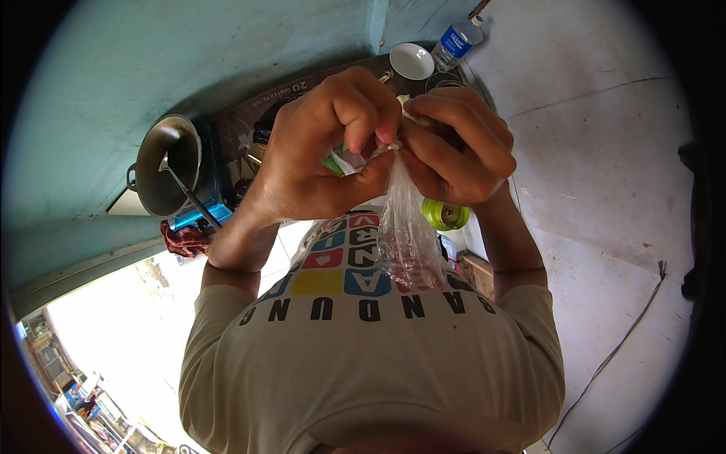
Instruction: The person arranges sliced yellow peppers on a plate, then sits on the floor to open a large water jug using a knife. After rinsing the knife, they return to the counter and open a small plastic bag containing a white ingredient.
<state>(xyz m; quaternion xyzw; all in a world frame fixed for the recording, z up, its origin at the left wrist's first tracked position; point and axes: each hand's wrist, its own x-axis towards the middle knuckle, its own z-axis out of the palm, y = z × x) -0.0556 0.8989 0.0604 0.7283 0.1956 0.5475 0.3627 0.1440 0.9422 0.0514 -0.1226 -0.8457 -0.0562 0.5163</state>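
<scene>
Both hands are raised close together in front of my chest. My left hand pinches the gathered, knotted neck of a clear plastic bag between thumb and fingertips. From the other side, my right hand closes its curled fingers on the same twisted neck. Below the fingers the bag hangs down, crumpled and see-through, over the printed front of my shirt. Whether anything lies inside it I cannot make out. A bit of green and white packaging shows through the gap beneath my left fingers.
To the left, a wok with a long-handled ladle rests on a stove, a dark red cloth beside it. On the dark table stand a white bowl and a water bottle. A green gas cylinder is below my right hand.
</scene>
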